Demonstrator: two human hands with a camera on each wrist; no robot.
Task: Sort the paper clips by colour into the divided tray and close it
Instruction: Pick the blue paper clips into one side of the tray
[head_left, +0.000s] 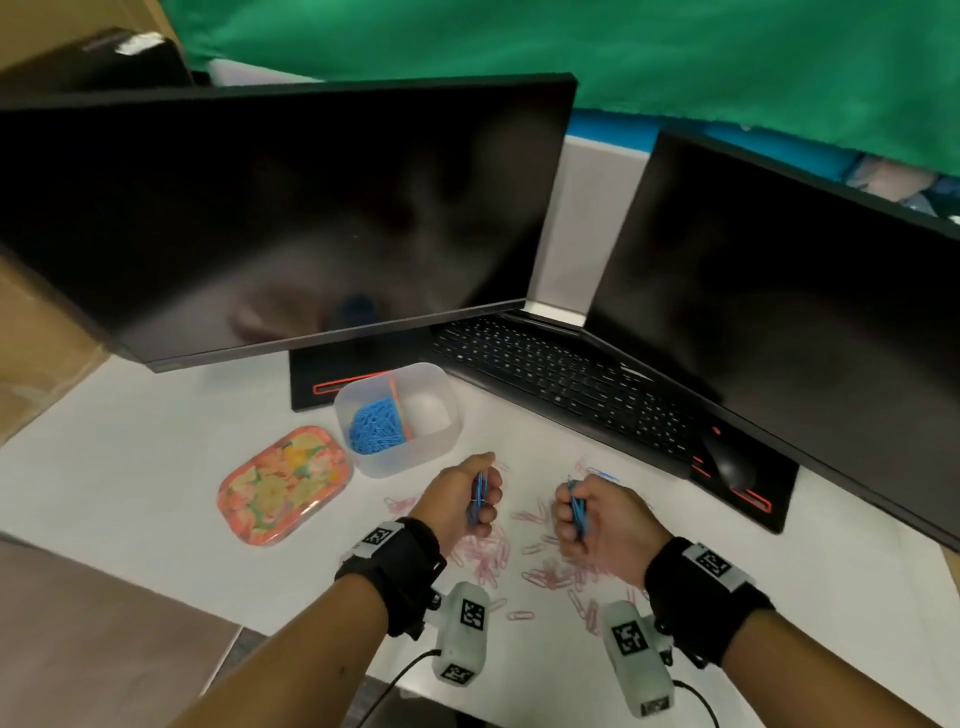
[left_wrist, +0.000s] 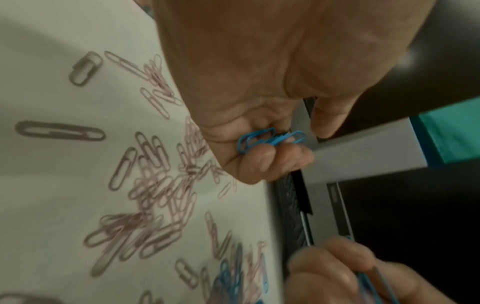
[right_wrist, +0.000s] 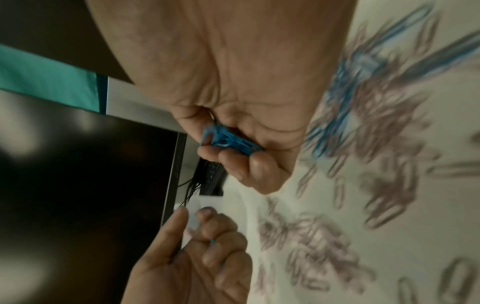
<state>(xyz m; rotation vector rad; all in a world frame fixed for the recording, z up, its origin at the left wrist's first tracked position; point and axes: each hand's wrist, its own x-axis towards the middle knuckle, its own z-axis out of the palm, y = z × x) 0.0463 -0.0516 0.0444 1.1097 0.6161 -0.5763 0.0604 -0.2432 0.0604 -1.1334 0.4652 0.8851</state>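
Observation:
My left hand (head_left: 475, 499) is curled round a bunch of blue paper clips (left_wrist: 270, 139), just above the white desk. My right hand (head_left: 582, 512) grips another bunch of blue clips (right_wrist: 228, 142) a little to its right. Many pink paper clips (head_left: 488, 556) lie scattered under and between the hands, with a few blue ones (head_left: 602, 474) beyond the right hand. The clear divided tray (head_left: 441, 387) stands behind the left hand; its left compartment holds a heap of blue clips (head_left: 375, 426), its right compartment looks empty. The flowery lid (head_left: 283, 483) lies flat to the tray's left.
Two dark monitors (head_left: 291, 218) (head_left: 789, 291) stand behind, with a black keyboard (head_left: 561, 376) and a mouse (head_left: 727, 460) on a red-trimmed mat to the right. The desk's front edge (head_left: 218, 613) runs near my left forearm.

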